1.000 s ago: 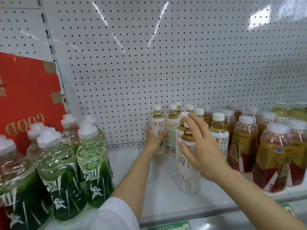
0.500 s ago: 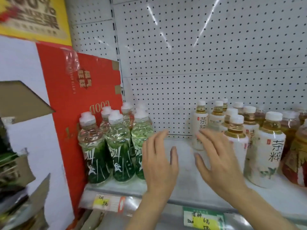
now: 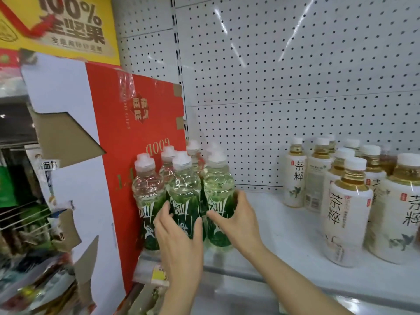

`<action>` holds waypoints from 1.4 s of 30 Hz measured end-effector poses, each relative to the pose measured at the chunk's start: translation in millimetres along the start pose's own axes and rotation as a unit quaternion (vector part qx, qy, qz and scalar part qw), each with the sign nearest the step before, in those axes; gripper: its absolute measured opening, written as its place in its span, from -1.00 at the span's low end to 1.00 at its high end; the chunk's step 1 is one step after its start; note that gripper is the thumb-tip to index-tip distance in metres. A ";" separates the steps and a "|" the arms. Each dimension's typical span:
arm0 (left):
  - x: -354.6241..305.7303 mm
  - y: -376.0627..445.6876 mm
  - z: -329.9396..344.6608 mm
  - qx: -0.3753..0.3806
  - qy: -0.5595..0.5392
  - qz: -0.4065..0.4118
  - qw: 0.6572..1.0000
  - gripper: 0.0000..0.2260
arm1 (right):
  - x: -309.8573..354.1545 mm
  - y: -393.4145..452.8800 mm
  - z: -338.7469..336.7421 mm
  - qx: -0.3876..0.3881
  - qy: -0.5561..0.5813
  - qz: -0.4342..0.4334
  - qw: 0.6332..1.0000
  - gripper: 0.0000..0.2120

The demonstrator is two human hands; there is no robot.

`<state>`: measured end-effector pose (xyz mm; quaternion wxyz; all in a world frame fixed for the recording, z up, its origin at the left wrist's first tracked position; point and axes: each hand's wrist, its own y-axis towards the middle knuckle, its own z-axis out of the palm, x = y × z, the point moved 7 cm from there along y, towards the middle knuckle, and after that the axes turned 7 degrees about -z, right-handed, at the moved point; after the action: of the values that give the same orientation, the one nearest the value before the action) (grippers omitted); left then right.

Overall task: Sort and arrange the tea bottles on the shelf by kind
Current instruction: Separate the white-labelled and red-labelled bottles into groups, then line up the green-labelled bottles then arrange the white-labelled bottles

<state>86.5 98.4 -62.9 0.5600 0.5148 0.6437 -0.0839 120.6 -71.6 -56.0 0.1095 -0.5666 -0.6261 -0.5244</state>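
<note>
While curling round the lower labels, left hand (image 3: 179, 237) gripping the middle green-label bottle (image 3: 185, 196), right hand (image 3: 236, 220) gripping the right green-label bottle (image 3: 219, 194), both standing at the shelf (image 3: 284, 242) front's left end, crowding a red carton (image 3: 127, 137), well apart from white-label tea bottles (image 3: 347, 214) at right.

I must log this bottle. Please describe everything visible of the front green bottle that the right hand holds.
The front right green bottle is clear plastic with a white cap, pale liquid above and a dark green label with white marks below. It stands upright at the shelf's front, rightmost of the green group, close beside its neighbour. The right hand wraps its lower label; its base is partly hidden.
</note>
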 end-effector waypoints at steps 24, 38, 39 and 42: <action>15.2 23.9 23.7 0.186 0.129 0.018 0.974 -0.24 | 8.9 24.1 4.6 -0.060 -0.017 -0.091 0.994 -0.28; -1.0 11.0 41.1 0.208 0.045 -0.004 0.977 -0.24 | -31.3 -0.7 -55.3 -0.127 -0.074 0.012 0.989 -0.28; -5.9 7.1 48.9 0.213 0.039 0.005 0.976 -0.26 | -33.6 -5.7 -69.2 -0.138 -0.087 0.017 0.986 -0.29; -27.3 -9.9 72.0 0.238 0.012 0.022 0.971 -0.35 | -44.6 -9.4 -101.3 -0.165 -0.109 0.046 0.979 -0.33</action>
<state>120.4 29.1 -71.3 0.4150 0.6483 0.6007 -0.2160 81.4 -175.5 -50.5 -0.0304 -0.6585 -0.5124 -0.5504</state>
